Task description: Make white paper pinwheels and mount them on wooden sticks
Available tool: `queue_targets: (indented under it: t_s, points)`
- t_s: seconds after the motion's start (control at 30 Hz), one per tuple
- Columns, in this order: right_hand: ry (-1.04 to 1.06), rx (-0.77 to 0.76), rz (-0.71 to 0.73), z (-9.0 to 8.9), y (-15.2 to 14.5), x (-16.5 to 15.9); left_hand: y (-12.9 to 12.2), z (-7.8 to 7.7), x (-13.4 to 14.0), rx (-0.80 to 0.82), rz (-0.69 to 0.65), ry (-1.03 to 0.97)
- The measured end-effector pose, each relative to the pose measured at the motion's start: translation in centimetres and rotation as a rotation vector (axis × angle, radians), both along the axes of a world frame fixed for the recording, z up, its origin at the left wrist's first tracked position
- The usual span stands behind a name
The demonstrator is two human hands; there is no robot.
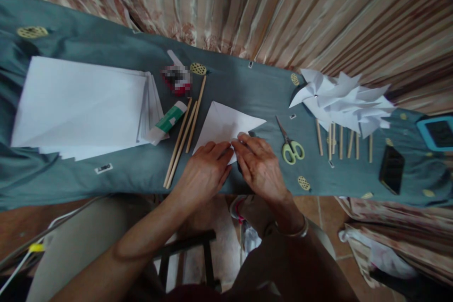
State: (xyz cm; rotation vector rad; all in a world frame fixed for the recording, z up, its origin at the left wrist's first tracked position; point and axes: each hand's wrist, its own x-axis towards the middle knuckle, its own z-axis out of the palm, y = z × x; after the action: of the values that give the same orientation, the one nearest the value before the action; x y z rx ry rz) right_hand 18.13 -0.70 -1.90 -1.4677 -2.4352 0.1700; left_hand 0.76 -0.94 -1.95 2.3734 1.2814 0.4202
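A white sheet of paper (226,120) lies on the cloth-covered table in front of me, partly folded, with one pointed corner toward the right. On its lower left part, my left hand (208,165) presses with the fingers close together. My right hand (260,160) meets it from the other side, its fingertips pinching the near edge of the paper. The fingers hide part of the fold. Green-handled scissors (292,148) rest just right of my right hand. Several wooden sticks (183,141) lie left of the paper.
A stack of white paper (81,104) fills the left side, with a green and white glue stick (170,120) at its edge. Behind it sits a blurred red object (180,88). Several paper pinwheels (347,96) on sticks, a black phone (391,170) and a blue-framed device (437,132) lie right.
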Motion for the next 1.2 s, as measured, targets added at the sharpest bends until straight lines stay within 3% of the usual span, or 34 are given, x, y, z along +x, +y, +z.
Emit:
queue_targets:
  t_s: [0.33,0.57,0.87,1.0,1.2]
  points:
    - [-0.122,-0.065,-0.027,0.7,-0.3,-0.8,0.0,-0.2,0.1,-0.017,0.007,-0.027]
    - [-0.104,-0.052,-0.078,0.1,-0.5,-1.7,0.1,0.0,0.0,-0.019,0.006,-0.014]
    - [0.043,-0.071,-0.076,0.1,-0.8,-0.9,-0.2,0.1,-0.1,0.023,0.019,-0.028]
    - [0.208,-0.111,-0.041,0.6,-0.5,0.3,-0.1,0.2,-0.1,0.045,0.019,-0.017]
    - [0.337,0.064,-0.24,0.6,1.7,2.5,0.0,0.6,0.0,0.015,0.016,0.014]
